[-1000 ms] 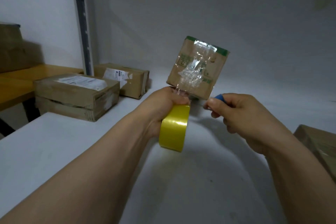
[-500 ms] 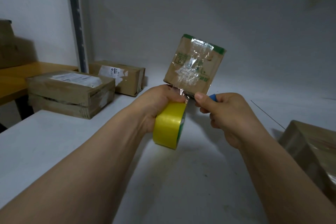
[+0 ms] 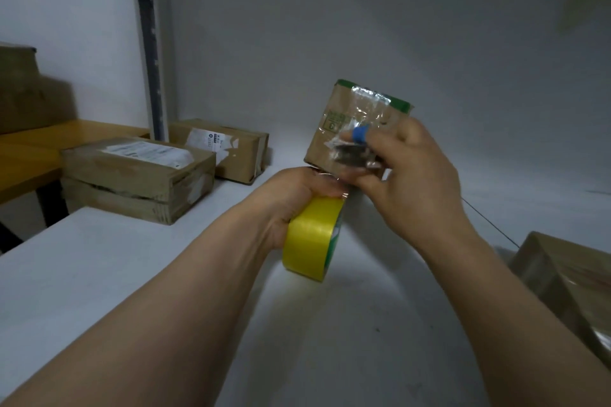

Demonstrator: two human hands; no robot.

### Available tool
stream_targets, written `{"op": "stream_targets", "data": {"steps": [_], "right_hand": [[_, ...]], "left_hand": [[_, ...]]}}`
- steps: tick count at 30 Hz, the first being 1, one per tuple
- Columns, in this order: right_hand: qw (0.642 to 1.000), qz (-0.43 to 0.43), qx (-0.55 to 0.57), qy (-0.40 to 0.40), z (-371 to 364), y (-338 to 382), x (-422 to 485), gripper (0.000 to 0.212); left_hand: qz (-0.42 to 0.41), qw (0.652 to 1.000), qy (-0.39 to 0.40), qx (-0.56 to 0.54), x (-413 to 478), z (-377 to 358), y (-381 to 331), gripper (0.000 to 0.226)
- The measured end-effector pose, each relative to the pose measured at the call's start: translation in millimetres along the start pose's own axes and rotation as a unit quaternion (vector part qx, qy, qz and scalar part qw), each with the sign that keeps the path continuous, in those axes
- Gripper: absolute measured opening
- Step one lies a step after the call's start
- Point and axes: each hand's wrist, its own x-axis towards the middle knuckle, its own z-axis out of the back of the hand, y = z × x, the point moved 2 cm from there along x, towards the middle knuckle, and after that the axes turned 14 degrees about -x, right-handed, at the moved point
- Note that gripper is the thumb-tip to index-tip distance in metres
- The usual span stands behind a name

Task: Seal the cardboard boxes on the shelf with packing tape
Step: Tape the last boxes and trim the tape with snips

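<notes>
My left hand [image 3: 297, 196] grips the tape roll [image 3: 312, 238] below the small box [image 3: 334, 129], my right hand [image 3: 410, 182] pinching a blue-tipped tool [image 3: 358, 134]

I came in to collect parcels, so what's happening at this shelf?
A person is taping up a small cardboard box held above the white shelf. The left hand grips the yellow tape roll just under the box's lower corner. The right hand, holding a small blue-tipped item, is against the box's tape-covered front; blur hides exactly what it is doing. A labelled box sits on the shelf at left.
</notes>
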Motion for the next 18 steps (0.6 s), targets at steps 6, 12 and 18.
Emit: {"op": "stream_targets", "data": {"steps": [6,12,18], "right_hand": [[0.986,0.133,-0.071,-0.064,-21,-4,11,0.036],[0.993,0.101,-0.04,-0.044,-21,-15,14,0.042],[0.996,0.057,-0.026,-0.061,-20,-14,13,0.039]], "left_hand": [[0.01,1.0,0.001,-0.016,-3,-2,-3,0.019],[0.019,0.999,0.015,0.022,-8,-4,-7,0.022],[0.01,0.997,-0.058,0.043,-11,7,-14,0.027]]}}
